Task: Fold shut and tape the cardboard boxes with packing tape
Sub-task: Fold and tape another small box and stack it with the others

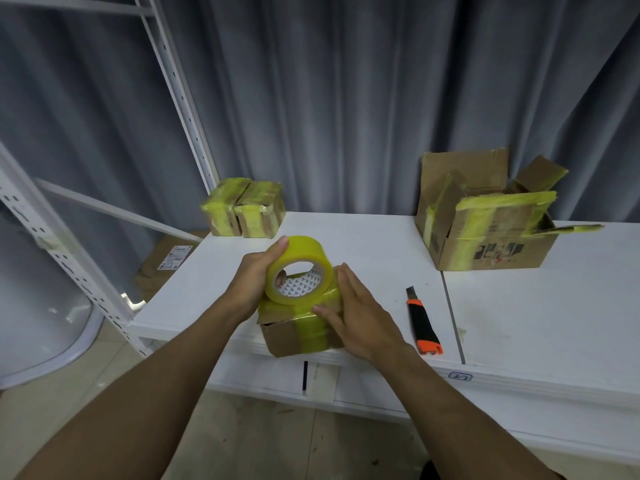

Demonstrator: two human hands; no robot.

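A small cardboard box (282,336) stands at the front edge of the white table (536,320), its flaps folded down and a yellow tape strip running over its top and front. My left hand (254,277) grips a roll of yellow packing tape (299,270) just above the box, fingers through the core. My right hand (353,311) lies flat against the box's right side with straight fingers, the thumb on the tape strip.
An orange and black utility knife (423,322) lies on the table right of the box. Two small taped boxes (242,207) sit at the back left. A larger open box (485,220) with raised flaps stands back right. White shelving uprights (180,98) rise at the left.
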